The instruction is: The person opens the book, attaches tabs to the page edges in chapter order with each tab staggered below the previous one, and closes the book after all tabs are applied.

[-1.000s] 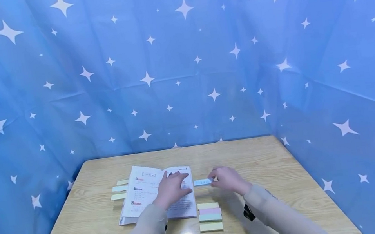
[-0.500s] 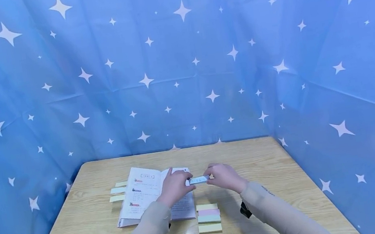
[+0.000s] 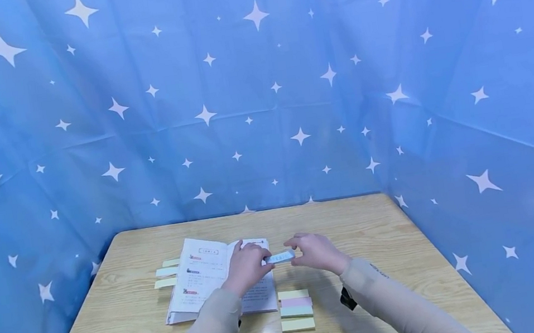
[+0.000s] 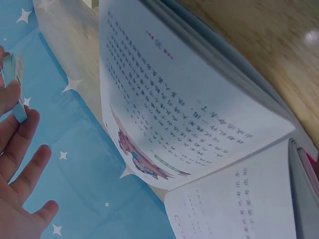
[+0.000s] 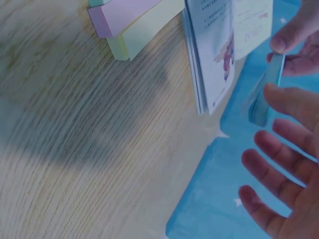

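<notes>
A small blue sticky note pad (image 3: 280,257) with writing on it is raised beside the right edge of an open book (image 3: 209,264). My left hand (image 3: 247,266) pinches the pad's left end between thumb and fingers, above the right-hand page. At the pad's other end is my right hand (image 3: 320,250). In the right wrist view its thumb (image 5: 286,102) touches the pad (image 5: 271,87), while the other fingers are spread and away from it. Some sheets stand slightly apart along the pad's side.
Several sticky note pads (image 3: 296,311) in yellow, pink and green lie in a column by the book's lower right corner. Pale tabs (image 3: 165,272) stick out from the book's left side. A blue star-patterned curtain (image 3: 257,89) stands behind the wooden table (image 3: 344,212).
The blue pad has moved left and up from beside the right hand, and my left hand has gone from lying over the page to pinching it. My right fingers have loosened from its end.
</notes>
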The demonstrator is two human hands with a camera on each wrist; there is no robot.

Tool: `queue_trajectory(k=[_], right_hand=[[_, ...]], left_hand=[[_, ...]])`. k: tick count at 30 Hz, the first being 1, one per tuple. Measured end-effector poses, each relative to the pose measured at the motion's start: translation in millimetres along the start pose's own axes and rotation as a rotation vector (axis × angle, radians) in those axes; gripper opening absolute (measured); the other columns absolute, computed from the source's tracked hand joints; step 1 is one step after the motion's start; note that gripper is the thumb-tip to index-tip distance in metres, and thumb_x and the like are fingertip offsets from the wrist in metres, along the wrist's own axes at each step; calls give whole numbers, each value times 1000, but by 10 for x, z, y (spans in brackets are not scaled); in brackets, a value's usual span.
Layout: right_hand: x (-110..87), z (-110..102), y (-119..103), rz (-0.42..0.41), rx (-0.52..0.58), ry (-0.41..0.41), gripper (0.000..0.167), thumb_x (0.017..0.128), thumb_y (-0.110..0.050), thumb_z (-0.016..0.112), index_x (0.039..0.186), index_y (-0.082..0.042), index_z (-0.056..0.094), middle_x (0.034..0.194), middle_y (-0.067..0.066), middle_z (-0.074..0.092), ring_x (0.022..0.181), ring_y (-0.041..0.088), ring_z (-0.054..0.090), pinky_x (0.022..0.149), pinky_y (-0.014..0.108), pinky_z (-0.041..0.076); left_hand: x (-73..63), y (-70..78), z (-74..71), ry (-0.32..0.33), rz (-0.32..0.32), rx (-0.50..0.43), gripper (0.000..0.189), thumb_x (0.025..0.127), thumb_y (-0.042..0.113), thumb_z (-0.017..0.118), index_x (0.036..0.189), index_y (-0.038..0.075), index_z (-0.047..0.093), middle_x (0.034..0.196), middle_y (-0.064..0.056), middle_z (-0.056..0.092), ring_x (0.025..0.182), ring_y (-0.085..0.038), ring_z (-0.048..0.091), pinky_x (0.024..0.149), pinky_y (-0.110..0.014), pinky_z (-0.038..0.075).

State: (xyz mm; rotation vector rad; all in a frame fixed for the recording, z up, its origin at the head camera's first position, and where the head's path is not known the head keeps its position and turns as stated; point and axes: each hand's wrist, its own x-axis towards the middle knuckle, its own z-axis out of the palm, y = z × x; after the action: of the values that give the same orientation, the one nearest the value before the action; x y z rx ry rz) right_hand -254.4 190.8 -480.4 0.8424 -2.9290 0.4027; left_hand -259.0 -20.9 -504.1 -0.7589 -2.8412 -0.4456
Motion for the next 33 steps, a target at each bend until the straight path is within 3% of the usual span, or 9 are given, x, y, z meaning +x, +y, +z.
queue_trajectory(k=[9,18,22,33], right_hand=[[-5,17,32,10,32,-32,41,80,-25,79,117,-9,69,111,6,66,92,21,64,70,36,55],[-4,31,30,-17,56,11,21,85,-22,75,102,-11,74,101,3,67,83,21,65,62,29,52],[5,23,9,-5,60,44,13,90,-24,69,96,-14,74,97,-1,67,77,13,63,61,26,51],[63,23,-7,-32,42,70,11,92,-19,66,82,-16,66,88,-5,62,64,5,50,56,23,45]], left_hand=[[4,8,-18,-8,-20,-10,15,81,31,79,92,22,77,84,14,69,96,-15,62,109,-59,26],[16,12,2,-10,-32,-25,15,81,32,79,92,22,77,84,13,69,93,-14,62,109,-59,27],[4,4,13,-5,-19,-11,16,81,33,79,92,22,77,84,13,69,92,-14,62,107,-58,30],[-36,-22,47,20,3,5,17,80,33,79,93,21,77,85,11,70,91,-15,62,105,-58,32]])
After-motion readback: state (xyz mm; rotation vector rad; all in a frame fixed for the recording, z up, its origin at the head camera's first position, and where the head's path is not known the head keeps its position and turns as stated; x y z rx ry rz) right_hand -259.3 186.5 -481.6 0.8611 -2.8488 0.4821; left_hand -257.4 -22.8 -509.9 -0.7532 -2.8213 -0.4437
